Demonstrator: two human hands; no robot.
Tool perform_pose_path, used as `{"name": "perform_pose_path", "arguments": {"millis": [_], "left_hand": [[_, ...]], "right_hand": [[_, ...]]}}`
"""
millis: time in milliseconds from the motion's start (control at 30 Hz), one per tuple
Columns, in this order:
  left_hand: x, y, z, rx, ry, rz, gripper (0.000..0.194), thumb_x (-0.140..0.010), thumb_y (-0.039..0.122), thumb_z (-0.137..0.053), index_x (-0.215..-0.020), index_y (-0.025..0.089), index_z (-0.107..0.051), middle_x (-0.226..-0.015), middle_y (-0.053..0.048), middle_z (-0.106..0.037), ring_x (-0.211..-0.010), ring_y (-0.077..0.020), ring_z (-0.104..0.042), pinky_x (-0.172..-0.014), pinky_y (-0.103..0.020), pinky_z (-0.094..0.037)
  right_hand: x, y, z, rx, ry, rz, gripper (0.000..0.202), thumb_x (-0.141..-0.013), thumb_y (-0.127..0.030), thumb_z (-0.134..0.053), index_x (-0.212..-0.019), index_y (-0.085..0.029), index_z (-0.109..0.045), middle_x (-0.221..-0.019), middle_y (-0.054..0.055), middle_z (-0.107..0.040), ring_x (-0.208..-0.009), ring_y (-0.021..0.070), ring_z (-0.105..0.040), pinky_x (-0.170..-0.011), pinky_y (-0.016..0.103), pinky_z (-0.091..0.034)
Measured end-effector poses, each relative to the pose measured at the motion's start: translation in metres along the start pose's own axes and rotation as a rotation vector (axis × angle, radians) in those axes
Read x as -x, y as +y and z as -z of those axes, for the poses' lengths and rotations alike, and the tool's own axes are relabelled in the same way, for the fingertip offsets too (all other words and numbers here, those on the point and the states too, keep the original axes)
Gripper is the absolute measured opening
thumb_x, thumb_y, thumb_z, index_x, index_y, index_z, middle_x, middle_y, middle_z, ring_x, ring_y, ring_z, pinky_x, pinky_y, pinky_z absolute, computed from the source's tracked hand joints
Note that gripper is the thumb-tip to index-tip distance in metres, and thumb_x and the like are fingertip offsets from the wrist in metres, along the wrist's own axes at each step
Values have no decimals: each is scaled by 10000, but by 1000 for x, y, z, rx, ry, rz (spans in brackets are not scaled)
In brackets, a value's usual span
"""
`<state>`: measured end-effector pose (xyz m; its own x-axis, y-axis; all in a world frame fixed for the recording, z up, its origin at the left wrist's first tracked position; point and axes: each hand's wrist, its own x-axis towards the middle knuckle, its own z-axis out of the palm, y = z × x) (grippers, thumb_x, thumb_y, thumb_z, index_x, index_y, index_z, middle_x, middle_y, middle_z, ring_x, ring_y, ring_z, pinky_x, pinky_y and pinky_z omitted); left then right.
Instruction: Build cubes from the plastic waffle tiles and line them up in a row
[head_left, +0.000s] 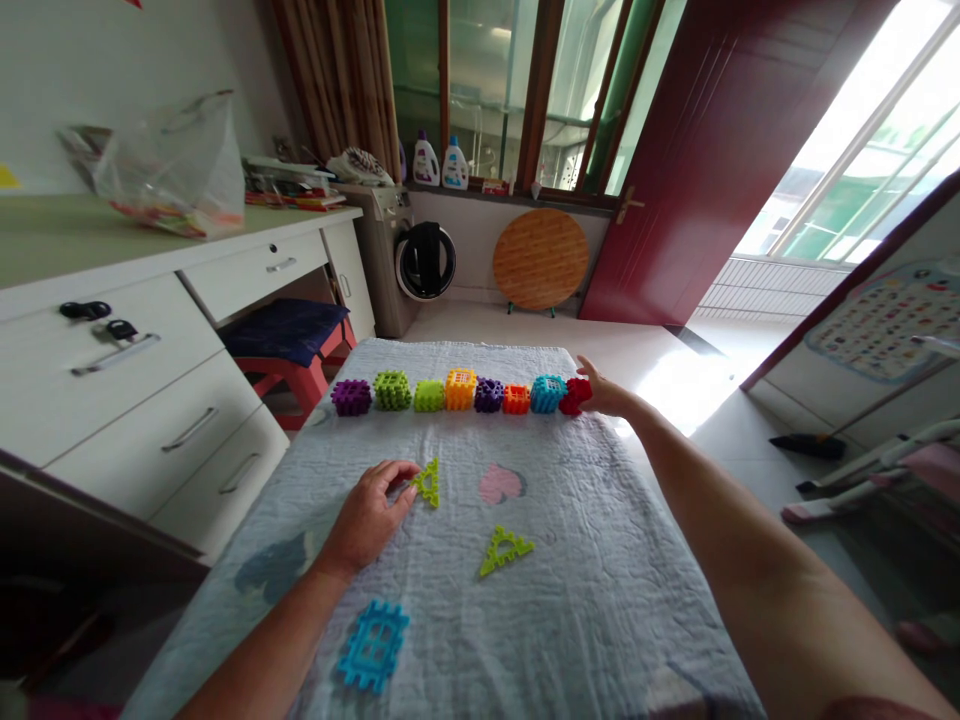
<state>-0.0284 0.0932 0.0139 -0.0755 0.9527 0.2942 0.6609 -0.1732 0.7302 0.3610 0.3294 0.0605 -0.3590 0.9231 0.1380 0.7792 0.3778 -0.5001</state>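
Note:
My left hand (370, 512) rests over the cloth, its thumb and fingertips closed on the left corner of a lime-green triangular building piece (428, 484). Stretched out at the far right, my right hand (602, 390) is on a red cube block (576, 396), with one finger pointing up; its other fingers are partly hidden. The red cube ends a row of several cubes, beside a blue cube (548, 393). A second lime-green triangular piece (506, 549) lies flat right of my left hand. Near my left forearm lies a flat blue square window piece (373, 645).
The row continues left to a purple cube (352, 398). A pale quilted cloth (600, 600) covers the table. White drawers (150, 400) and a red stool (292, 380) stand left. A washing machine (386, 260) and a round wooden board (541, 260) are behind.

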Motion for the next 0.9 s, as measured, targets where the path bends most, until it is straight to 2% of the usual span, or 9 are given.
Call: {"name": "perform_pose_path", "arguments": {"millis": [167, 233, 300, 400, 467, 533, 600, 733, 900], "left_hand": [[0, 0, -1, -8, -13, -11, 212, -792, 273, -541, -968, 191, -628, -965, -52, -660, -909, -200, -627, -857, -341, -509], [0, 2, 0, -24, -21, -18, 206, -792, 259, -538, -965, 190, -626, -962, -50, -654, -919, -201, -618, -860, -341, -503], [0, 5, 0, -48, -24, -32, 204, -785, 245, -537, -960, 188, -625, -959, -49, -650, -925, -204, -609, -865, -348, -495], [-1, 9, 2, -80, -20, -59, 198, -773, 226, -536, -945, 183, -625, -956, -50, -645, -933, -210, -597, -876, -358, -481], [-1, 10, 3, -96, -17, -79, 192, -767, 214, -534, -932, 182, -626, -955, -52, -644, -945, -214, -589, -887, -363, -471], [0, 10, 3, -120, -15, -99, 198, -761, 201, -537, -936, 185, -628, -971, -55, -645, -968, -220, -579, -911, -373, -453], [1, 9, 2, -151, -24, -121, 232, -751, 188, -558, -971, 186, -629, -1013, -59, -646, -999, -227, -565, -942, -385, -426], [2, 7, 0, -216, -86, -159, 320, -725, 170, -617, -1044, 194, -626, -1086, -55, -643, -1034, -236, -535, -957, -385, -401], [0, 9, -1, -270, -135, -169, 259, -769, 185, -616, -1024, 218, -648, -1032, -46, -637, -980, -219, -540, -921, -360, -411]], "right_hand": [[22, -10, 10, -112, 173, -66, 1046, -624, -219, -682, -1485, -200, -89, -1392, 208, -336, -1083, 303, -535, -782, 422, -524], [39, -24, 7, -161, 268, -48, 975, -663, -251, -659, -1477, -173, -126, -1361, 213, -374, -1035, 275, -558, -751, 393, -532], [61, -46, 0, -220, 261, 27, 848, -712, -268, -620, -1449, -168, -213, -1249, 177, -485, -949, 231, -587, -718, 365, -533], [97, -93, -17, -198, -92, 169, 573, -753, -264, -601, -1303, -209, -451, -1026, 80, -612, -835, 174, -598, -716, 331, -519], [119, -127, -31, -184, -364, 264, 531, -735, -246, -641, -1248, -210, -507, -1030, 67, -616, -831, 158, -593, -728, 304, -508], [136, -156, -46, -168, -493, 352, 575, -719, -236, -673, -1265, -218, -494, -1104, 73, -580, -888, 161, -576, -765, 297, -495], [145, -175, -61, -85, -534, 397, 613, -638, -232, -739, -1214, -193, -532, -1100, 82, -554, -926, 187, -553, -809, 316, -476], [146, -184, -82, -34, -481, 400, 403, -635, -172, -687, -1029, -175, -605, -973, 55, -559, -847, 173, -540, -756, 290, -446], [137, -178, -97, -218, -221, 334, 219, -681, -117, -590, -892, -173, -606, -857, 13, -552, -665, 98, -501, -636, 222, -407]]}}
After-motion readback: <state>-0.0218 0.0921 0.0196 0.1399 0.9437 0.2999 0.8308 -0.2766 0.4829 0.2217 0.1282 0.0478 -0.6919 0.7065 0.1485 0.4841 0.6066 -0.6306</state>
